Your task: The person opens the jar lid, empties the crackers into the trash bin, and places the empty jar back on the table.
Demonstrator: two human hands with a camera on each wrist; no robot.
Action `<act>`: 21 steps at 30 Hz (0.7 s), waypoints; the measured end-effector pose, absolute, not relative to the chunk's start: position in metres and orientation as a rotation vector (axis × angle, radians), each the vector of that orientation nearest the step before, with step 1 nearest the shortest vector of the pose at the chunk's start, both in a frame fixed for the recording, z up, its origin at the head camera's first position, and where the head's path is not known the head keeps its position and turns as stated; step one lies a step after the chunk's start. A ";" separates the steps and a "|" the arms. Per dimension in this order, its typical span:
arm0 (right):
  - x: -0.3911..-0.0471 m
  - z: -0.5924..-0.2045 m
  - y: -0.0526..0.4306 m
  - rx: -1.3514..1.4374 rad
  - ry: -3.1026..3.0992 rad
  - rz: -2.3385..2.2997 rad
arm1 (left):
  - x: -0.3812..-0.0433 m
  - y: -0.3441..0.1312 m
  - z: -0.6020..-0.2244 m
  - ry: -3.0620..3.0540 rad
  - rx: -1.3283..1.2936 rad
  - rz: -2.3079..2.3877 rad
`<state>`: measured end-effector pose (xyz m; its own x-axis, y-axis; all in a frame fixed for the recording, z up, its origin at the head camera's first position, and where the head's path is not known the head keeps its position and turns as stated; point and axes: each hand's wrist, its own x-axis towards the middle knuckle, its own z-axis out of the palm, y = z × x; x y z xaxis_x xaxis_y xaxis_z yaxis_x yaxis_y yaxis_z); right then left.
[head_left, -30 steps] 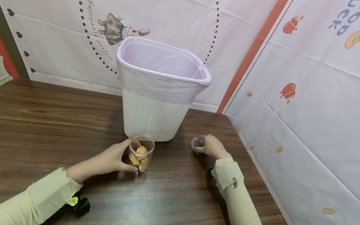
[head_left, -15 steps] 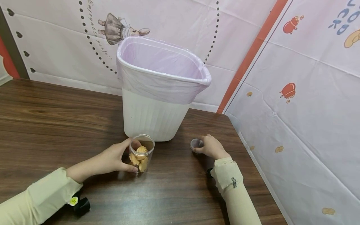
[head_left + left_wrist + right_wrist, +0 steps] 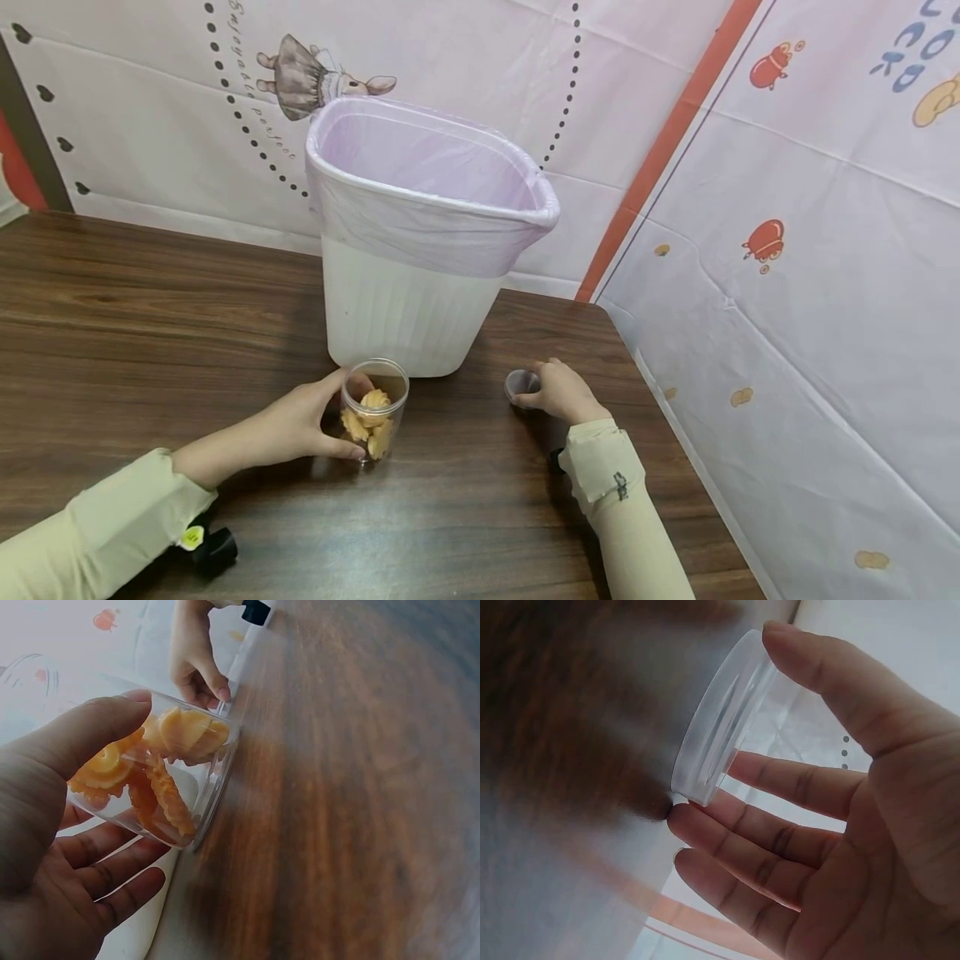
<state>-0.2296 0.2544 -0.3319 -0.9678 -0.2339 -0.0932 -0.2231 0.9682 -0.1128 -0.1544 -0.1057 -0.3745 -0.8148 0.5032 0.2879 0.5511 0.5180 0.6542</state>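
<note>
In the head view my left hand (image 3: 303, 423) grips a clear plastic jar (image 3: 397, 402), thumb on the near side and fingers round the far side. Several golden, ridged cookies (image 3: 377, 425) lie in the lower part of this upright, lidless jar. The left wrist view shows the thumb pressed along the jar's wall and the cookies (image 3: 171, 796) through it. To the right, my right hand (image 3: 567, 392) holds a round clear lid (image 3: 521, 382) by its edge. Seen from the right wrist, the thumb and fingertips span the lid (image 3: 724, 716), close to the table.
Behind the jar stands a tall white trash bin (image 3: 412, 312) with a pale purple liner (image 3: 427, 237) folded over its rim. The brown wood-grain table (image 3: 150, 333) ends at printed wall sheets (image 3: 787, 350) at the back and right.
The head view has shifted very slightly. Both hands keep their holds on the jar and the lid, nearly in the same places.
</note>
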 end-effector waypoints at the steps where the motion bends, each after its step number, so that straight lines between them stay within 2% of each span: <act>1: -0.230 -0.332 0.254 -0.354 3.010 -0.158 | -0.154 -0.106 -0.375 -2.683 -0.935 -1.190; 21: -0.230 -0.331 0.254 -0.370 3.013 -0.174 | -0.155 -0.108 -0.376 -2.670 -0.956 -1.224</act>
<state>-0.2296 0.2535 -0.3314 -0.9653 -0.2466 -0.0857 -0.2351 0.9639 -0.1252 -0.1554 -0.1083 -0.3763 -0.8070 0.5140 0.2907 0.5557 0.4944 0.6684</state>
